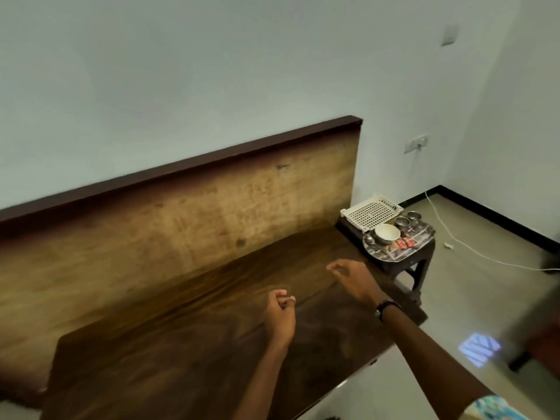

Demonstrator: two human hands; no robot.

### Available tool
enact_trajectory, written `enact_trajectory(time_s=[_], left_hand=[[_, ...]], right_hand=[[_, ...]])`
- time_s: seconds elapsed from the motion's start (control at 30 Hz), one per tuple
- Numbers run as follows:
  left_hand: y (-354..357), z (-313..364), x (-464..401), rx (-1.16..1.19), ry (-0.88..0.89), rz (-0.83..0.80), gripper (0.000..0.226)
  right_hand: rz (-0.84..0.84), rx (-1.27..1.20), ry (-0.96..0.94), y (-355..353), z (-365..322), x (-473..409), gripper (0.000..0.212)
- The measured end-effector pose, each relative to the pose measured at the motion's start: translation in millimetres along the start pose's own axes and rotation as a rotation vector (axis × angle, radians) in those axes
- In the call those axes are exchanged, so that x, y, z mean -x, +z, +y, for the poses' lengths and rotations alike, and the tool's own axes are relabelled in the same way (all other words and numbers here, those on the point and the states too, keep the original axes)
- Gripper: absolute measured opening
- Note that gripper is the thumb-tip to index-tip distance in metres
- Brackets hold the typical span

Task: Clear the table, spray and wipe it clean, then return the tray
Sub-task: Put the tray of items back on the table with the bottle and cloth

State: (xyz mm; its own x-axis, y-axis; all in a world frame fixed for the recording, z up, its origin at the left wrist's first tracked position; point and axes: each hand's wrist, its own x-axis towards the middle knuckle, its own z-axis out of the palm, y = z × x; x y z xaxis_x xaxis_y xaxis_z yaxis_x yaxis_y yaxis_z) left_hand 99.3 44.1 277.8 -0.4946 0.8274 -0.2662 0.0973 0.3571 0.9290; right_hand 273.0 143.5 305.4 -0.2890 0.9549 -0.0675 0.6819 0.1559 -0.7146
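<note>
The dark wooden table (pixel 188 338) runs along a wooden back panel and nothing lies on its top. Both my hands hover over its right half. My left hand (pixel 280 316) has its fingers curled in and holds nothing. A little farther right, my right hand (pixel 353 278) is held loosely with its fingers apart and empty, and there is a dark band on its wrist. The metal tray (pixel 422 237) rests on a small stool beyond the table's right end. On it stand a white bowl (pixel 387 232) and small steel bowls (pixel 402 221).
A white perforated plastic basket (pixel 371 212) leans behind the tray on the dark stool (pixel 409 268). A white cable (pixel 454 237) trails across the tiled floor from a wall socket (pixel 417 143). Dark furniture (pixel 536 334) stands at the right edge.
</note>
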Motion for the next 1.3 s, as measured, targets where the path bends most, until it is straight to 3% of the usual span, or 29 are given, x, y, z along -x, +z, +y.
enact_trajectory(time_s=[0.63, 1.03, 1.3], left_hand=[[269.6, 122.5, -99.8, 0.044, -0.035, -0.100, 0.012], [427.7, 116.9, -175.9, 0.108, -0.251, 0.019, 0.010], [525.9, 43.7, -230.1, -0.159, -0.541, 0.174, 0.007]], right_hand=[[0.037, 0.042, 0.092, -207.9, 156.9, -170.6, 0.019], [-0.109, 0.137, 0.183, -275.6, 326.9, -284.9, 0.022], [-0.121, 0.058, 0.354, -270.9, 459.2, -361.4, 0.033]])
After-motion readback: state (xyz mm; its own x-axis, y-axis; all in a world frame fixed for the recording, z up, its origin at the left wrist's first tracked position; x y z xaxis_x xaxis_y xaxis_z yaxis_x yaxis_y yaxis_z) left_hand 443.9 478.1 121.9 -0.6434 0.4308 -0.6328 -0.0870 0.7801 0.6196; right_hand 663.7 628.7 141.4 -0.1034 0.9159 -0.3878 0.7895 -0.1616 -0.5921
